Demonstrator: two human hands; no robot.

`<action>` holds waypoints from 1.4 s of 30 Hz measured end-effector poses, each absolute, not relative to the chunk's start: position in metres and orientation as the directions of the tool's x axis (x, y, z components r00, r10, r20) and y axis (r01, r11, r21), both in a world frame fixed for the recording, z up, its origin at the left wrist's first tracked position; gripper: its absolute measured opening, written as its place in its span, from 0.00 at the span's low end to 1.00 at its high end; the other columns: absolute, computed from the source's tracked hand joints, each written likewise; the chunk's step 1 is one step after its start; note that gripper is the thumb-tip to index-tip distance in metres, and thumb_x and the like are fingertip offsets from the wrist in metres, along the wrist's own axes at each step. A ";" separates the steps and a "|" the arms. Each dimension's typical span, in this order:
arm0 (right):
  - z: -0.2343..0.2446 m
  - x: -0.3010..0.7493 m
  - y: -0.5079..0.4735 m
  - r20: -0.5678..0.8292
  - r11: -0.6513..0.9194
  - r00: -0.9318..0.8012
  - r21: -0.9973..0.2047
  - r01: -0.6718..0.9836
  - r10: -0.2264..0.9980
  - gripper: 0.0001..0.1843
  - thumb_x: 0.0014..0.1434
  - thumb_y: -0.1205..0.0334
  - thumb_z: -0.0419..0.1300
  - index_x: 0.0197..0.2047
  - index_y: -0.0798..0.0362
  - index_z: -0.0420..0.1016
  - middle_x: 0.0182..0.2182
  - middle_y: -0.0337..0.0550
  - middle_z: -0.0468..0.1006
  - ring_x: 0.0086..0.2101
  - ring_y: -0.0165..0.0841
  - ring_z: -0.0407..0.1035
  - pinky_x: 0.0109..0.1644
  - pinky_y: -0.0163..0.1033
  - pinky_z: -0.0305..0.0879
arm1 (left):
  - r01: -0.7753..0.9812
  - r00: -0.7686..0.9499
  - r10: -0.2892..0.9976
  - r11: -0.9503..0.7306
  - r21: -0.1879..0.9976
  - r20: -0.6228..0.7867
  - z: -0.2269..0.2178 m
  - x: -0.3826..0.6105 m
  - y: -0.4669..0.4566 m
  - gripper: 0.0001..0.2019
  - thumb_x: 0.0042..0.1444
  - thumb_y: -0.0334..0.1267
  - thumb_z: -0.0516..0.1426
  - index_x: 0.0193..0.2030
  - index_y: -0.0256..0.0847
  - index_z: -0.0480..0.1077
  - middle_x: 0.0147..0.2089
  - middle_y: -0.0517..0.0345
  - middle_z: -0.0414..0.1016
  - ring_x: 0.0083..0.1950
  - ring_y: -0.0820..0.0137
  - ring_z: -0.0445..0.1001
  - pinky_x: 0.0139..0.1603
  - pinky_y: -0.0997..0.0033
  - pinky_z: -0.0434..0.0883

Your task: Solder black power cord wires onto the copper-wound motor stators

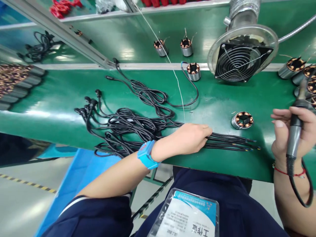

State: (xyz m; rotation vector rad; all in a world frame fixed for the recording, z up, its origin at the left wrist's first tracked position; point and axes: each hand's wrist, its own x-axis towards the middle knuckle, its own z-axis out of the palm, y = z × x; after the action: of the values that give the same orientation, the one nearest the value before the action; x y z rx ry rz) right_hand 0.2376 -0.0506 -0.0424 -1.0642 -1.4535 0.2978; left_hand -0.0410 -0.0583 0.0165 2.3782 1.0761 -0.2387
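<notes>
My left hand (190, 138) lies palm down on a bundle of black cables (133, 126) spread over the green bench (61, 105), its fingers curled onto the bundle's stripped ends (237, 143). A blue wrist strap (146, 154) sits on that wrist. My right hand (288, 130) at the right edge is closed round a grey soldering iron handle (295, 131), whose black cord (302, 187) loops down past my wrist. A wound copper stator (242, 119) stands on the bench between the two hands. A thin solder wire (172, 69) hangs down toward my left hand.
A fume extractor fan (240, 57) with a metal duct stands at the back right. Three more stators (186, 47) sit behind the cables, others cluster at the far right (295, 65). A row of stators (14, 82) lies at the left. Another black cable (39, 47) rests far left.
</notes>
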 end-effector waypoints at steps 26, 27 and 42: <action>-0.020 0.220 -0.068 0.297 0.297 0.028 -0.955 0.007 0.954 0.22 0.60 0.58 0.62 0.56 0.38 0.61 0.36 0.34 0.80 0.30 0.30 0.77 0.32 0.37 0.79 | 0.328 0.442 0.831 0.200 0.923 -0.337 0.002 -0.001 -0.048 0.12 0.56 0.44 0.56 0.36 0.36 0.73 0.25 0.63 0.69 0.28 0.76 0.63 0.33 0.75 0.61; -0.019 0.220 -0.068 0.294 0.294 0.027 -0.956 0.001 0.955 0.22 0.60 0.58 0.63 0.55 0.38 0.61 0.36 0.34 0.79 0.28 0.29 0.77 0.32 0.36 0.78 | 0.335 0.453 0.820 0.208 0.919 -0.351 0.002 -0.002 -0.048 0.12 0.56 0.44 0.56 0.36 0.36 0.73 0.25 0.63 0.69 0.27 0.76 0.63 0.32 0.75 0.60; -0.018 0.219 -0.070 0.313 0.311 -0.039 -0.949 -0.052 0.949 0.24 0.59 0.67 0.63 0.56 0.40 0.65 0.34 0.34 0.78 0.30 0.27 0.75 0.28 0.30 0.74 | -0.106 0.322 0.924 0.253 0.962 -0.208 0.017 0.013 -0.059 0.08 0.56 0.38 0.58 0.40 0.40 0.64 0.34 0.62 0.67 0.28 0.78 0.64 0.27 0.76 0.62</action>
State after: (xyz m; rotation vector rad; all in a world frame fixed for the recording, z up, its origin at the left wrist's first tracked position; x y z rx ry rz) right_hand 0.2185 -0.0697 -0.0181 -0.9183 -1.3437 1.0258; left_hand 0.0131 -0.0591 0.0168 1.0663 0.9802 0.8782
